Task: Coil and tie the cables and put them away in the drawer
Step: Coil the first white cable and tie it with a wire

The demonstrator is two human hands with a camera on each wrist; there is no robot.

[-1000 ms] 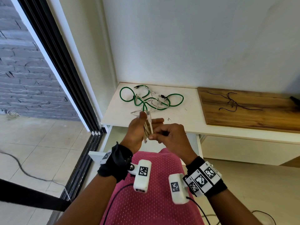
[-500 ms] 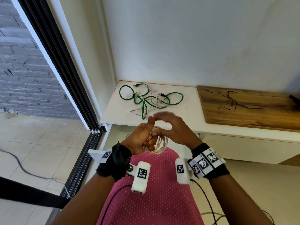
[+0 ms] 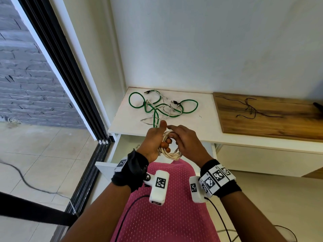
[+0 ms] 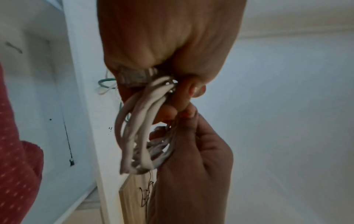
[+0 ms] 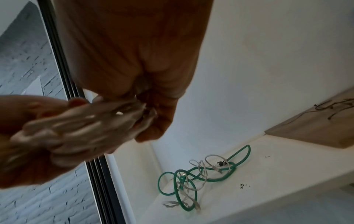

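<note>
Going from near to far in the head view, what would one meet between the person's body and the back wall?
Pink garment → white coiled cable, gripped by the left hand with the right hand on it, above the open drawer → green cable on the white cabinet top.

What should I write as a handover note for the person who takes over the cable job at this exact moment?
Left hand: grips the white cable coil, fingers through the loops, thumb up.
Right hand: pinches the coil's far side; whether a tie is on cannot be seen.
Green cable lies loose on the white cabinet top, tangled with a thin white cable. Thin black cords lie on the wooden board.
The drawer stands open under the hands.
Done: white cable coiled.
Left: secure this coil, put it in the drawer, then coil and store the others.
</note>
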